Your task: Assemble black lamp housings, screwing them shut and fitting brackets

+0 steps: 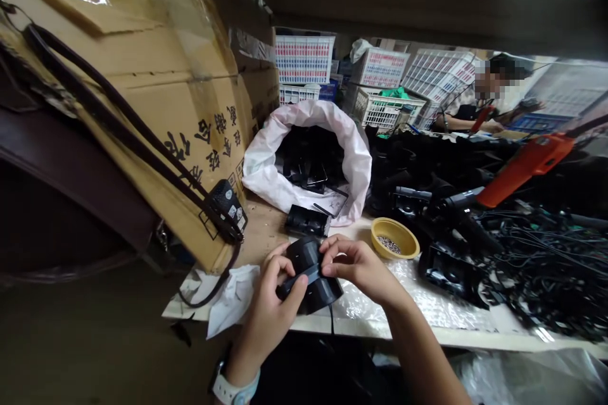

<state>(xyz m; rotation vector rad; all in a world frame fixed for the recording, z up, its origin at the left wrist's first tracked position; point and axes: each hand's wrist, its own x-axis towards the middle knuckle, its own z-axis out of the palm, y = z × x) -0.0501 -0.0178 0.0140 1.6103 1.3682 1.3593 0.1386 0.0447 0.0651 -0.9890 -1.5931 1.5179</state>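
The left hand (268, 313) and right hand (356, 269) both grasp a black rounded plastic housing (318, 296), its long axis running away from the person, just above the front edge of the pale wooden surface (427, 336).

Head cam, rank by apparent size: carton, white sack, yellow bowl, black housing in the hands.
1. Cardboard carton
2. White sack
3. Unsure: the black housing and yellow bowl look close, and the housing sits nearer the camera, so I won't rank them.
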